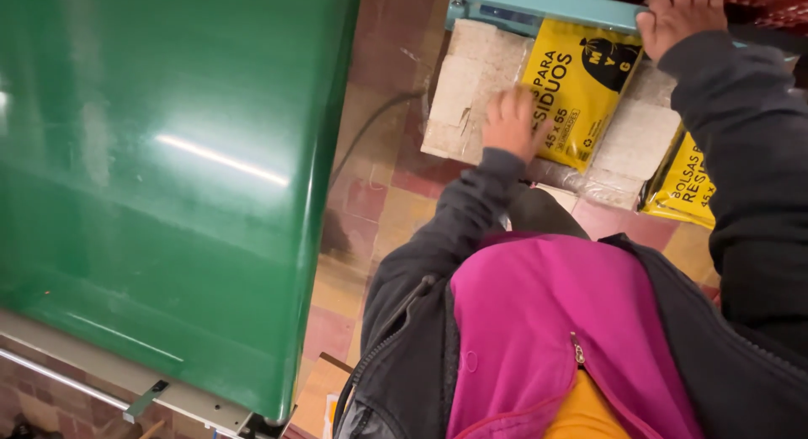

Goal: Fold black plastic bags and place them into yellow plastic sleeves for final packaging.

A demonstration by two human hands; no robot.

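- Head view, looking steeply down; largest item is a glossy green panel [168, 178] filling the frame from 12 round to 8 o'clock, with a pale metal edge strip [126, 376] along its lower border.
- Person's torso at 5 o'clock: dark jacket [404, 321] open over a magenta zipped top [539, 321], with a yellow layer showing at the bottom.
- Tiled floor [379, 195], red and tan squares, runs through the centre gap; a dark cable [370, 123] crosses it toward 1 o'clock.
- Clear plastic pack [471, 77] of pale folded material lies at 1 o'clock, with a yellow printed label sheet [581, 85] inside it. Its top edge sits under the teal bar [547, 3] of a sealing machine at 12–1 o'clock.
- Second yellow pack [686, 186] at 3 o'clock, just beside the first.
- Left hand [512, 123]: grip spread flat, palm down, pressing on the clear pack at the label's left edge.
- Right hand [677, 16]: fingers curled over the teal bar at 1–2 o'clock, resting on top of it; whether they clasp it fully, cannot tell.
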